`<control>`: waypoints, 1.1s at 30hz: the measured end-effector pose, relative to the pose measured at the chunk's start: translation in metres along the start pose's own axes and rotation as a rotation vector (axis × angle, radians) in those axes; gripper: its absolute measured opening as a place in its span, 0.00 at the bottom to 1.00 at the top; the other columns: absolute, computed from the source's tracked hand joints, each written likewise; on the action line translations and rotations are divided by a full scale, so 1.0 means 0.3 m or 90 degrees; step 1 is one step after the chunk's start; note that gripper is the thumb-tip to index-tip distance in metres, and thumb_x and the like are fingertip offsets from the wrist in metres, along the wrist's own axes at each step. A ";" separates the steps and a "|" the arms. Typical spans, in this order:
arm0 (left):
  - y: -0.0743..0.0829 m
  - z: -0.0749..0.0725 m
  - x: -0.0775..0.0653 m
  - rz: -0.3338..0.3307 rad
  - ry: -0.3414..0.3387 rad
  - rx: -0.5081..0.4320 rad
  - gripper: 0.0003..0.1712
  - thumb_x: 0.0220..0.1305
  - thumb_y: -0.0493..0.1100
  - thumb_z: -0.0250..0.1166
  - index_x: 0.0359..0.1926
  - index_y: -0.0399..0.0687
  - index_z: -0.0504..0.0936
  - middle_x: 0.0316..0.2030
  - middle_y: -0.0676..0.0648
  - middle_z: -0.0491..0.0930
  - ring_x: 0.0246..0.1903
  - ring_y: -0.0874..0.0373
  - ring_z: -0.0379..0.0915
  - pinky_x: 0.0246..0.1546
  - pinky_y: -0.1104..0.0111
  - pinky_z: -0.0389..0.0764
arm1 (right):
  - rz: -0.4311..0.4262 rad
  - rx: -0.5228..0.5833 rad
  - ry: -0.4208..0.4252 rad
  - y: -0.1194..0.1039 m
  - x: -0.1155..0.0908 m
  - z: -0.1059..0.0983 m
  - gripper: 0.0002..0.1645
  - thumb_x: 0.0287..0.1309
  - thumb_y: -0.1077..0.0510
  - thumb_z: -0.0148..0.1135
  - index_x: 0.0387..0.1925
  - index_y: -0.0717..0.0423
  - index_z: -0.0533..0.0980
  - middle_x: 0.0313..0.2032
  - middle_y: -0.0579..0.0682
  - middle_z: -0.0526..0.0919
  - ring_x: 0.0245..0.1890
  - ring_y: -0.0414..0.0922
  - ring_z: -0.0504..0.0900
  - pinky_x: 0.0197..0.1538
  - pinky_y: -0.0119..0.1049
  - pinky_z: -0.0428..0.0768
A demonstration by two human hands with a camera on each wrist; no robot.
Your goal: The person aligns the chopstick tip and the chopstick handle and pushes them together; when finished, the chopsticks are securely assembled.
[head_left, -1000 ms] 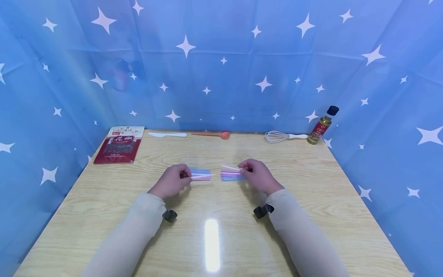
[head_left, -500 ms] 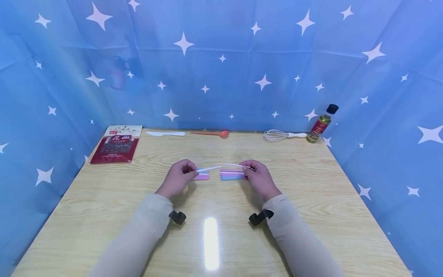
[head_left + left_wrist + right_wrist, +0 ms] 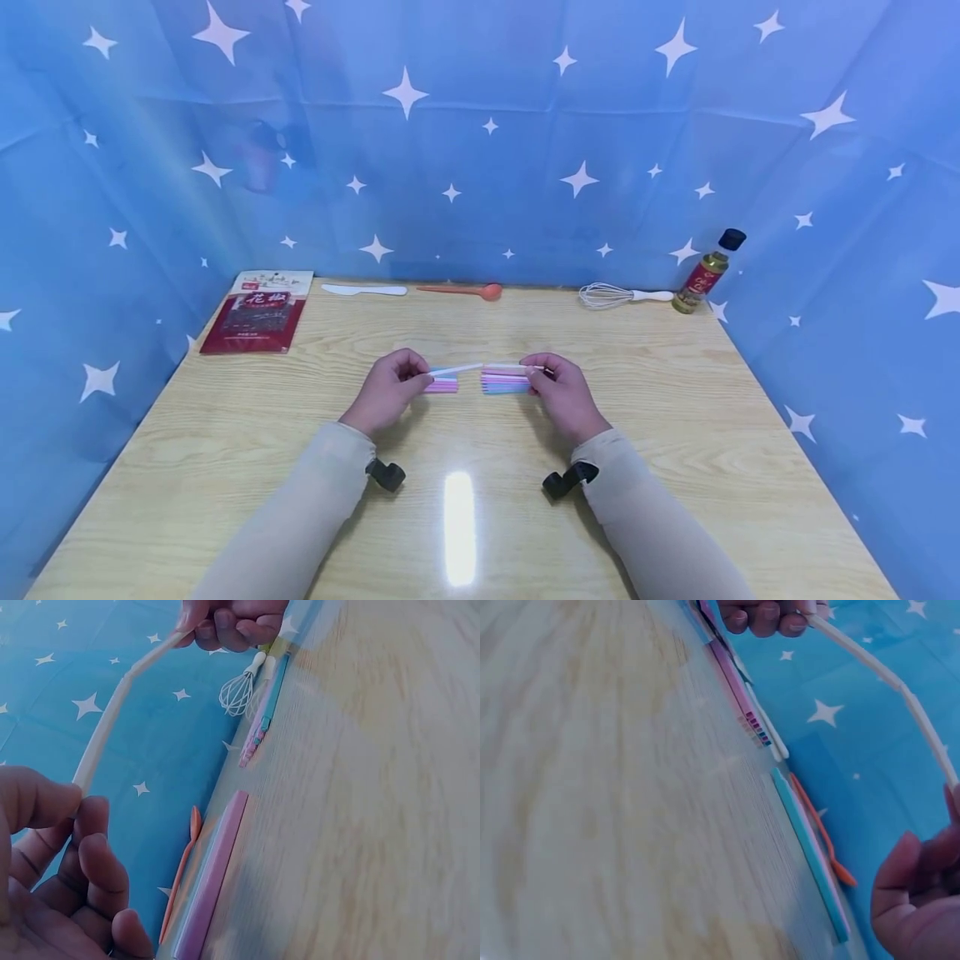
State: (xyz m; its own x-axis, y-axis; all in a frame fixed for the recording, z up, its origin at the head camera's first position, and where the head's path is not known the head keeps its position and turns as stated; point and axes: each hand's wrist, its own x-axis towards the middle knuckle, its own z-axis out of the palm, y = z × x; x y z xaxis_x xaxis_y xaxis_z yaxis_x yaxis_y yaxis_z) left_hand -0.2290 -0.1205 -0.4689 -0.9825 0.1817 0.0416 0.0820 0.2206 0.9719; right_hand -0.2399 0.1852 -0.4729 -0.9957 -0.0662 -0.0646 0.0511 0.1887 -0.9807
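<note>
My left hand pinches a slim white stick between thumb and fingers, its free end pointing right and slightly up. Another white stick is pinched by my right hand. The free ends of the two sticks meet end to end above the table, forming a slight bend at the joint. Beneath my left hand lies a row of pink, blue and white sticks. A matching row of pink, purple and blue sticks lies under my right fingers, with small square ends facing the middle. Each hand partly covers its row.
Along the back of the wooden table lie a white knife, an orange spoon and a whisk. An oil bottle stands back right; a red spice packet lies back left. A starry blue curtain hangs behind.
My left hand has moved right and lifted its white stick off the left row. The right-hand stick has levelled out, and the two ends, apart before, now meet.
</note>
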 end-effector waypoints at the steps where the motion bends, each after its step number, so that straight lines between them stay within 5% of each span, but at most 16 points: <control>1: -0.002 0.000 0.000 0.000 0.000 0.002 0.03 0.72 0.35 0.66 0.42 0.39 0.81 0.33 0.48 0.78 0.32 0.55 0.69 0.32 0.70 0.72 | -0.001 0.001 0.001 0.000 -0.003 0.000 0.13 0.77 0.60 0.57 0.54 0.64 0.81 0.52 0.56 0.80 0.46 0.44 0.79 0.46 0.30 0.83; 17: -0.003 -0.003 0.006 0.013 -0.002 0.013 0.05 0.72 0.35 0.66 0.44 0.37 0.81 0.35 0.45 0.79 0.34 0.53 0.70 0.34 0.70 0.73 | -0.026 -0.014 0.007 -0.025 -0.008 -0.001 0.12 0.77 0.61 0.57 0.52 0.62 0.82 0.50 0.56 0.80 0.44 0.51 0.79 0.45 0.35 0.83; 33: 0.003 0.010 -0.002 0.012 0.007 0.018 0.04 0.73 0.35 0.65 0.44 0.37 0.81 0.36 0.46 0.78 0.36 0.53 0.71 0.36 0.70 0.73 | -0.037 -0.039 0.008 0.003 -0.013 -0.003 0.11 0.75 0.61 0.60 0.52 0.59 0.83 0.49 0.56 0.81 0.43 0.48 0.78 0.45 0.35 0.84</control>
State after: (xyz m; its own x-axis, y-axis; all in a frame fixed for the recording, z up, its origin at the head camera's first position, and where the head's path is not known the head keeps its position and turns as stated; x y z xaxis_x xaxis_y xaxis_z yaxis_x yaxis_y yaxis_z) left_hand -0.2279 -0.1176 -0.4687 -0.9825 0.1754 0.0629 0.1052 0.2435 0.9642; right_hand -0.2361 0.1865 -0.4734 -0.9977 -0.0671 -0.0053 -0.0113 0.2446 -0.9696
